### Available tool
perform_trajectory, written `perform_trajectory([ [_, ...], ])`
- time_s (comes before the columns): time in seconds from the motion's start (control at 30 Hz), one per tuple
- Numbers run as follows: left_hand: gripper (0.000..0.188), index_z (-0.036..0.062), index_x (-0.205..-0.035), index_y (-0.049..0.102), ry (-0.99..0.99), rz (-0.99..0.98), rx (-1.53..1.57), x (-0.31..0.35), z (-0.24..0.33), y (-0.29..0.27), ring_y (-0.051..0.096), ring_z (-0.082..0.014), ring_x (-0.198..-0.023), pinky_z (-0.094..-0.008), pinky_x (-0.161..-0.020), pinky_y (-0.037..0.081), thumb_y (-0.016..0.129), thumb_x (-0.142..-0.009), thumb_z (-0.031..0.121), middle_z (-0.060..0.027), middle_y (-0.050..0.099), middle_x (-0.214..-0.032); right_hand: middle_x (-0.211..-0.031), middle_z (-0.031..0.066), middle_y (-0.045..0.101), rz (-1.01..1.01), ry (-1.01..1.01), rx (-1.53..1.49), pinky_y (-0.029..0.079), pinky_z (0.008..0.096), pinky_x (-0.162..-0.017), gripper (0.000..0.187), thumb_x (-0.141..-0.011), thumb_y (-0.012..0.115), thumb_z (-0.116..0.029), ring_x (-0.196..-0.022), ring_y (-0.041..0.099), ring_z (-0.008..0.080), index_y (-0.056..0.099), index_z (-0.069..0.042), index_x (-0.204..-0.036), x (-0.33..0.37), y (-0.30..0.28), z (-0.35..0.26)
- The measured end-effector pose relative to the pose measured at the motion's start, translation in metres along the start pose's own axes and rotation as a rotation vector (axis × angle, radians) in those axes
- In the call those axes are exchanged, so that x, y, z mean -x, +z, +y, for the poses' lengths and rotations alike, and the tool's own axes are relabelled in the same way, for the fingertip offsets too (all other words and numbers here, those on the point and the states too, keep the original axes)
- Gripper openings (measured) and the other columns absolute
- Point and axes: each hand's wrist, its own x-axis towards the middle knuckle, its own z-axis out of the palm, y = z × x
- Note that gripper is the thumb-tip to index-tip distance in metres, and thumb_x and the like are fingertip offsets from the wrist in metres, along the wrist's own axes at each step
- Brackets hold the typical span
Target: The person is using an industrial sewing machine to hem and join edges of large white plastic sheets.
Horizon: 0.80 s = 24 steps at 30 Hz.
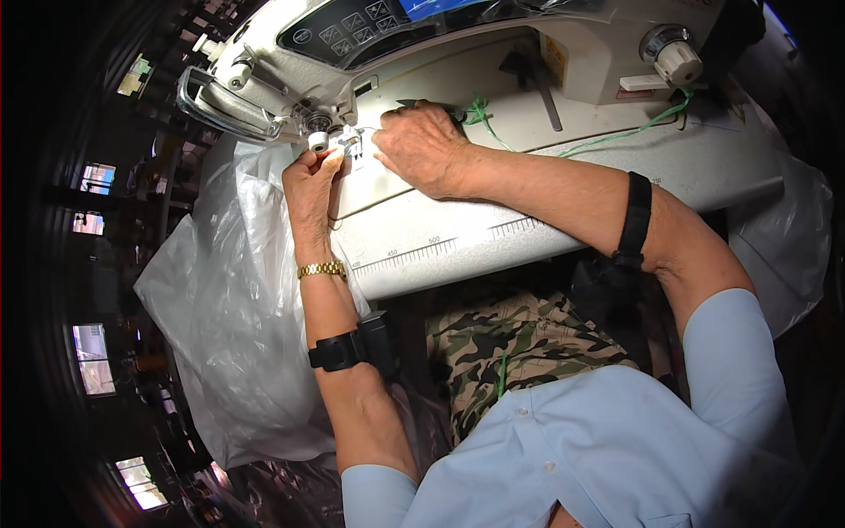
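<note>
Just left of the upright presser foot [353, 141], bunching fingertips of the nearer left hand [308, 183]; opposite, curling the right hand [422, 150]; cannot tell whether gripping anything.

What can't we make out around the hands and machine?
Head view:
Left hand: whether its fingertips pinch anything; too small amid glare.
Right hand: palm and grip, hidden by its own back.
Dark object: full shape, partly covered by the right hand.
Blue screen: cut off by the top edge.
</note>
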Motion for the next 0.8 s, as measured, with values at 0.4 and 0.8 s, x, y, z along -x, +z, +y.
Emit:
perform_trajectory([
  [0.4,0.016,-0.0051,-0.091,0.068,-0.002,-0.009,-0.02,0.0,0.0,0.001,0.06,-0.0082,-0.067,-0.0191,-0.064,0.048,0.07,-0.08,0.007,-0.0059,0.067,-0.08,-0.079,0.0155,0.06,-0.048,0.013,0.015,0.052,0.0398,-0.069,0.025,-0.088,0.059,-0.023,-0.076,0.063,0.0276,0.061,0.001,-0.08,0.001,-0.005,-0.001],
  [0.8,0.012,-0.0053,-0.087,0.066,-0.022,-0.013,0.023,0.006,0.013,0.005,0.06,-0.0089,-0.068,-0.0203,-0.067,0.051,0.07,-0.081,0.004,-0.0061,0.065,-0.08,-0.078,0.0165,0.06,-0.049,0.038,-0.021,0.052,0.0408,-0.07,0.025,-0.088,0.06,-0.021,-0.076,0.064,0.0291,0.061,0.002,-0.079,0.0,-0.004,-0.001],
])
